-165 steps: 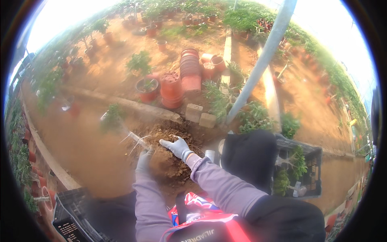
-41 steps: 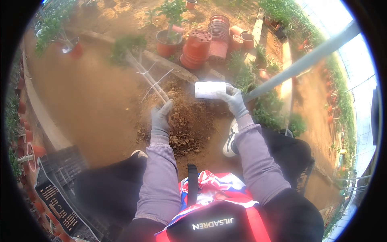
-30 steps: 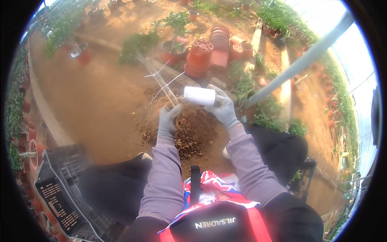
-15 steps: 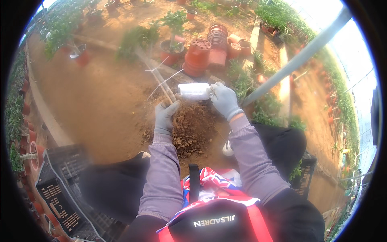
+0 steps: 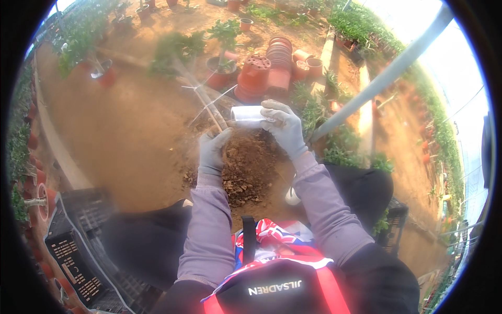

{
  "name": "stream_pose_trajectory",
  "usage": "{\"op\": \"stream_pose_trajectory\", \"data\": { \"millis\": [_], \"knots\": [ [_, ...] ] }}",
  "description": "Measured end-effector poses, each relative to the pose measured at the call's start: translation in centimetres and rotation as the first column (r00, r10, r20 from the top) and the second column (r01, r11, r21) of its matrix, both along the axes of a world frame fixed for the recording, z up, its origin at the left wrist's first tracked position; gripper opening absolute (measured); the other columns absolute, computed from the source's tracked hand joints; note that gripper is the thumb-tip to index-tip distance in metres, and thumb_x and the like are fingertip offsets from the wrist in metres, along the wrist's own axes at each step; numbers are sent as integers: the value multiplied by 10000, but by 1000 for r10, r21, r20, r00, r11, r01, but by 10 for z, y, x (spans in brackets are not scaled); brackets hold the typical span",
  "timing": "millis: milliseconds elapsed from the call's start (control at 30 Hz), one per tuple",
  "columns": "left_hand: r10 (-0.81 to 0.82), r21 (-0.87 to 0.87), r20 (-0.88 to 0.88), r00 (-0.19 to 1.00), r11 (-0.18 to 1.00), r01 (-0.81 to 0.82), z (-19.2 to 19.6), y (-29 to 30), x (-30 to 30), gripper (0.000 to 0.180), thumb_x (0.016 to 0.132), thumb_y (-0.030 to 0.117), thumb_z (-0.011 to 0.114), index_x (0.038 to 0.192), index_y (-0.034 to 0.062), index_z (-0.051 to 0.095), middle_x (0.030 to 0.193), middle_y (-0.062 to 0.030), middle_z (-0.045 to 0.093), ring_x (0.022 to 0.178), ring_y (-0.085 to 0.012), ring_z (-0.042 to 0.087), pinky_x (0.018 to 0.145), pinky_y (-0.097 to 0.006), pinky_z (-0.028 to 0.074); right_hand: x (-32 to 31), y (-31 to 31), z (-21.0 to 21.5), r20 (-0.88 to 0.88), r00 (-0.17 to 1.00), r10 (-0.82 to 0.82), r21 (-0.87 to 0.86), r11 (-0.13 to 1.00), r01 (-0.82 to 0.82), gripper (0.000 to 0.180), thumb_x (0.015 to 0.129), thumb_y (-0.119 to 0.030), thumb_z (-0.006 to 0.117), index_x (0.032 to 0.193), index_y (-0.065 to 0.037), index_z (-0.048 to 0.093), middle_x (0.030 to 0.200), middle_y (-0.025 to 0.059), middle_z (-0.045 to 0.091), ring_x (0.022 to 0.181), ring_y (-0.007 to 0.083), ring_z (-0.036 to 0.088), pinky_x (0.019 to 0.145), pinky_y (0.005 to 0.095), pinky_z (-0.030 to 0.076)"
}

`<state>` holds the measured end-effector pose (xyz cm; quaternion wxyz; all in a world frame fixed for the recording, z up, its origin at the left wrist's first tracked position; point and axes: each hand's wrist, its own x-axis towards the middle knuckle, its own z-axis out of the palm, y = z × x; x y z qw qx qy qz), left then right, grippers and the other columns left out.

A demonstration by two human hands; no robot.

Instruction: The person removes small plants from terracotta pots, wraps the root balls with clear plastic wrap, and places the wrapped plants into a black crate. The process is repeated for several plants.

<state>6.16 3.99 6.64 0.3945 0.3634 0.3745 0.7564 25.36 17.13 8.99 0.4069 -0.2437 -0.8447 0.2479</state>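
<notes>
My left hand, in a grey glove, is closed around the lower end of thin woody plant stems. The stems lean away to the upper left toward a blurred leafy top, and thin white ties stick out from them. My right hand, gloved too, grips the right end of a whitish, shiny roll, perhaps of plastic film. The roll lies sideways, its left end close to the stems just above my left hand. Whether film runs from roll to stem I cannot tell.
Loose dark soil is heaped below my hands. Beyond stand stacked red-brown pots and a potted plant. A grey pole slants down close to my right hand. Black crates flank my legs.
My right hand has shifted its hold on the roll: its fingers, earlier bunched at the end, now reach over it. My left hand keeps its grip on the stems.
</notes>
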Motion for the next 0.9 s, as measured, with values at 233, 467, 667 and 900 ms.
{"op": "stream_pose_trajectory", "data": {
  "millis": [233,467,667,900],
  "knots": [
    [28,-37,-63,998,999,-31,0,1,14,236,866,48,707,1090,-27,709,1009,-67,724,886,-120,655,835,-251,511,-4,3,-5,-338,919,-202,-568,823,-28,225,856,49,682,1078,35,651,1275,115,609,1083,162,615,933,288,525],
    [45,-44,-5,999,998,-45,-4,6,13,238,857,65,723,1079,-21,712,985,-55,722,871,-118,652,814,-247,504,5,-6,1,-76,968,-239,-190,957,221,141,822,11,729,950,-8,676,1115,81,638,962,140,613,860,276,525],
    [48,-144,261,964,990,-11,-7,6,6,209,871,79,704,1053,-23,709,956,-63,718,849,-131,658,798,-255,518,-2,-27,16,61,986,-158,-231,958,168,92,805,46,709,843,-5,642,855,39,640,843,131,602,759,264,495],
    [-98,-105,592,800,975,196,-26,17,-12,243,903,115,668,1086,-44,682,988,-96,710,860,-168,682,766,-297,573,-21,-37,37,-17,994,-112,-49,993,111,80,809,26,706,847,-28,659,829,43,630,869,181,619,777,316,510]
  ]
}}
